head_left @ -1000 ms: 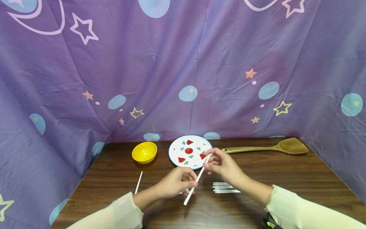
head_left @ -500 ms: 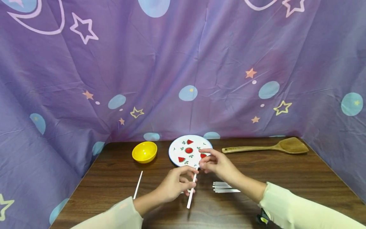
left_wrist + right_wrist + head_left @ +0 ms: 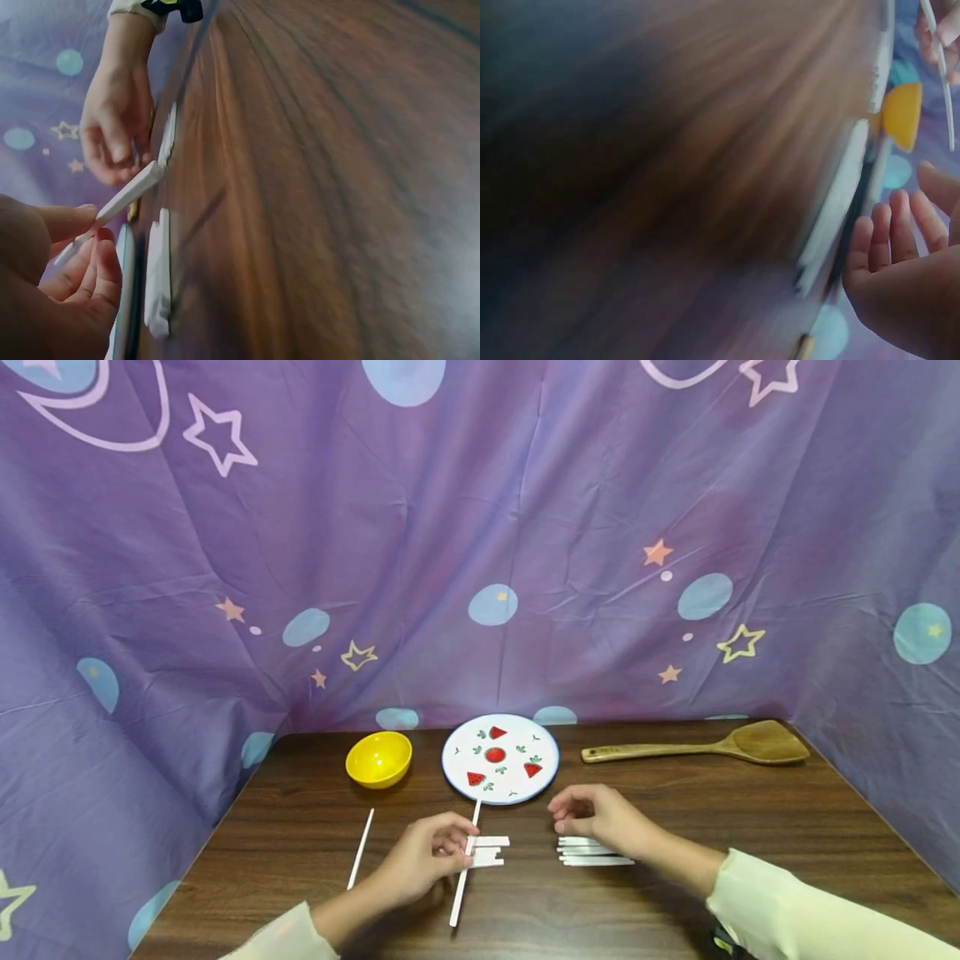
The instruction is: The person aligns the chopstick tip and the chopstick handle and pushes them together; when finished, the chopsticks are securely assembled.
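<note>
From my remote station, I see the left hand (image 3: 418, 857) pinching 1 white stick (image 3: 460, 896) near the left pile (image 3: 491, 842), on the plate's (image 3: 500, 768) near side. The right hand (image 3: 606, 817), fingers loosely bent, hovers by the right pile (image 3: 588, 862).

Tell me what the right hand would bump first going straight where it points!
Likely the plate, but how high the right hand is looks hard to tell, so it might pass over.

Booth-like set-up: purple star-print cloth (image 3: 585, 527) hung round three sides of dark wood-grain table (image 3: 547, 910).
</note>
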Demonstrator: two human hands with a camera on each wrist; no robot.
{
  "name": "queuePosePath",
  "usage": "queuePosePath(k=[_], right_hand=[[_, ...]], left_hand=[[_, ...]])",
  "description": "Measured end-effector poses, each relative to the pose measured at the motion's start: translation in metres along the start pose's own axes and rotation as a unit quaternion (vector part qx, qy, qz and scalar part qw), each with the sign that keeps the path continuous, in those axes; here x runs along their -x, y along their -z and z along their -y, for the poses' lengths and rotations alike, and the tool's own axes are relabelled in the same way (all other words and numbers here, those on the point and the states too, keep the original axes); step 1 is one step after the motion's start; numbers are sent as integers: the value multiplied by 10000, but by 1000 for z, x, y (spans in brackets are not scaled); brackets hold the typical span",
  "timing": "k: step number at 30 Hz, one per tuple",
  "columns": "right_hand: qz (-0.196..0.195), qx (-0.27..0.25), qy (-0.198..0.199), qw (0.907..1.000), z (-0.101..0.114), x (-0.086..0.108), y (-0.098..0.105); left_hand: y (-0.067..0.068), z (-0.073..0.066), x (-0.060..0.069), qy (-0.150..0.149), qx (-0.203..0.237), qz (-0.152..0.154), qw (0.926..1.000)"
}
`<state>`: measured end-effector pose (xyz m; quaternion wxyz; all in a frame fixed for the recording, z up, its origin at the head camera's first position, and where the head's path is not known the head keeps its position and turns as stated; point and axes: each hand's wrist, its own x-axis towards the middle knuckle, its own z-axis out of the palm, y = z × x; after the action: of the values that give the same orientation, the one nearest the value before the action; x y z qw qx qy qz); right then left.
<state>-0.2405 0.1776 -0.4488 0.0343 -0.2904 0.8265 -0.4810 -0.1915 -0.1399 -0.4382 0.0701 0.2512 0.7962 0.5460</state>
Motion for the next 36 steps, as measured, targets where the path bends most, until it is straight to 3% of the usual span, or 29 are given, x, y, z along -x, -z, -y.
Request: queuePosePath(k=[5,9,13,20,26,31,36], right_hand=[[187,468,74,9987,-12,9,4],[271,513,-61,9983,-15,11,5],[341,468,-155,9982,-17,12,7],[444,483,-183,9977,-17,12,9],[595,481,-170,9969,-16,11,11],[649,480,-194,9966,-16,11,11],[680,437,-222,9965,-15,11,11]], left_hand=[[11,9,12,308,180,-116,9993],[23,13,20,407,-11,-319,9987],[37,19,27,450,-600,-443,9962],[66,27,39,494,-1546,-606,9849],[86,35,49,304,-2199,-520,9737],[90,42,54,122,-2403,-464,9695],[92,47,58,-72,-2836,-566,9572]])
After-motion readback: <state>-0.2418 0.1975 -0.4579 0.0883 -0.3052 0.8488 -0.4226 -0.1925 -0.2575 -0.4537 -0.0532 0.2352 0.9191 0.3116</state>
